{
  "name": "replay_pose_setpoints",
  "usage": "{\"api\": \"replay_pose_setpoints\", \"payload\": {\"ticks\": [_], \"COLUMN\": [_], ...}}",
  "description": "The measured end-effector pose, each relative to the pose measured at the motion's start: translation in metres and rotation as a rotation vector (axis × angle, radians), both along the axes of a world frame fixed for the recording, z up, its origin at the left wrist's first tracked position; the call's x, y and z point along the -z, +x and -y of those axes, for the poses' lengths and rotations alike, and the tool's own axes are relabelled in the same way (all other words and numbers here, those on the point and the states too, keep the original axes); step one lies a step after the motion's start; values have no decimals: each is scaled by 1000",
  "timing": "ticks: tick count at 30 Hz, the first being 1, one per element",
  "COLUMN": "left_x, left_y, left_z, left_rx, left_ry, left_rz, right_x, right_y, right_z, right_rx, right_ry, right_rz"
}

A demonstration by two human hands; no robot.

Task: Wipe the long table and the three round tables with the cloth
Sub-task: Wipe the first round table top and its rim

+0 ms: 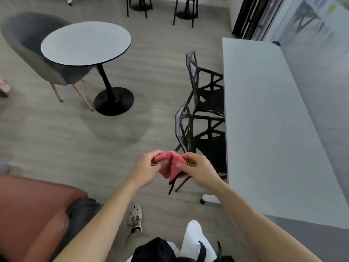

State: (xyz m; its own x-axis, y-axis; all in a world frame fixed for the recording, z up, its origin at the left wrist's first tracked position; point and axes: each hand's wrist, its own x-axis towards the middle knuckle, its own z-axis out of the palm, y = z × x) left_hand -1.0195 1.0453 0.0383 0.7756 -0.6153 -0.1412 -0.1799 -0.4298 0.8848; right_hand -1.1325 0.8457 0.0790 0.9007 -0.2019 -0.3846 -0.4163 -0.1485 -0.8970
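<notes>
A pink cloth [170,164] hangs folded in the air between my two hands, over the grey floor. My left hand [145,170] pinches its left edge and my right hand [198,167] pinches its right edge. The long white table [268,120] runs along the right side, its near corner just right of my right hand. A round white table [86,43] on a black pedestal stands at the upper left, well away from the cloth.
Two black frame chairs [204,108] are tucked against the long table's left edge. A grey armchair [28,44] sits behind the round table. A reddish sofa [32,210] fills the lower left. More black chair legs [185,10] show at the top.
</notes>
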Motion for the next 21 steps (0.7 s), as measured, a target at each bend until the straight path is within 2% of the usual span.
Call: {"api": "replay_pose_setpoints", "payload": {"ticks": [3, 7, 10, 13, 19, 21], "left_x": [2, -1, -2, 2, 22, 25], "left_y": [42, 101, 141, 175, 225, 250], "left_z": [-49, -124, -184, -244, -328, -342], "left_rx": [-157, -245, -260, -242, -264, -312], "left_ry": [-56, -44, 66, 228, 520, 562], "left_rz": [-45, 34, 159, 330, 763, 816], "right_x": [-3, 1, 9, 14, 2, -2], "right_y": [51, 135, 196, 245, 317, 343], "right_z": [-27, -79, -121, -160, -227, -240], "right_rx": [-157, -382, -710, -853, -912, -938], "right_ry": [-184, -687, -1025, -1083, -1120, -1146], "right_rz": [-10, -51, -194, -242, -36, 32]}}
